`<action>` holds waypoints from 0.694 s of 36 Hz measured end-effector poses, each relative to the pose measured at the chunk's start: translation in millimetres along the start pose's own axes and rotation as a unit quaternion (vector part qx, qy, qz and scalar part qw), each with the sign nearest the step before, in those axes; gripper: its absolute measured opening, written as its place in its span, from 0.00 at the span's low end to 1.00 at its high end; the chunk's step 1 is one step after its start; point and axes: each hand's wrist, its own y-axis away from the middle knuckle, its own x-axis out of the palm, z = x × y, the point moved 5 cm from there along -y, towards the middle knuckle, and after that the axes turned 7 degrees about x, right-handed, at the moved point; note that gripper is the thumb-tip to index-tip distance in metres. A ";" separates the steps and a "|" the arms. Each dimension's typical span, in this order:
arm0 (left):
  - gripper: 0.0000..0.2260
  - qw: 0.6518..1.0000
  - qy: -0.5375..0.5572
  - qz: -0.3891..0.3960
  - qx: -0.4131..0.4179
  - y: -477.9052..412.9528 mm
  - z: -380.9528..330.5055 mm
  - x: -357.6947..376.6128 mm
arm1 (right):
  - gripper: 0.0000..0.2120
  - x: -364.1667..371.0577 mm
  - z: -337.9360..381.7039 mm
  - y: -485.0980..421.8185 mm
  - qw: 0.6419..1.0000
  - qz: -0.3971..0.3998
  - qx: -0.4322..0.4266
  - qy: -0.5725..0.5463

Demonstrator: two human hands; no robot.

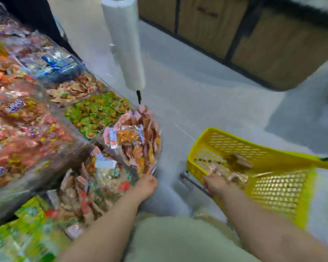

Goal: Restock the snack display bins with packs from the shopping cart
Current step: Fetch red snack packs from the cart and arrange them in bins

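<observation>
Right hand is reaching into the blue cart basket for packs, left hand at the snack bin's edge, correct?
Not blue: the head view shows a yellow cart basket. The right hand reaches into it among the packs; the left hand is at the snack bin's edge.

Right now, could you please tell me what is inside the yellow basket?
A small heap of brownish snack packs lies in the yellow basket, with the right hand down among them. Anything under the hand and heap is covered, and blur hides the fingers.

No legible txt on snack packs point(121, 137); all blurred.
</observation>
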 end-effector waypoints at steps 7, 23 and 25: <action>0.09 0.991 -0.089 0.078 -0.057 -6.7 -4.6 84.0 | 0.13 -23.4 -137.4 -4.4 0.979 0.084 0.155 -0.107; 0.14 0.997 -0.063 0.031 -0.031 -82.7 -89.4 138.2 | 0.10 -105.5 -177.1 -50.9 0.925 0.035 0.172 -0.337; 0.13 0.998 -0.049 0.028 -0.028 -95.3 -101.3 133.6 | 0.10 -105.0 -176.8 -56.6 0.924 0.036 0.181 -0.334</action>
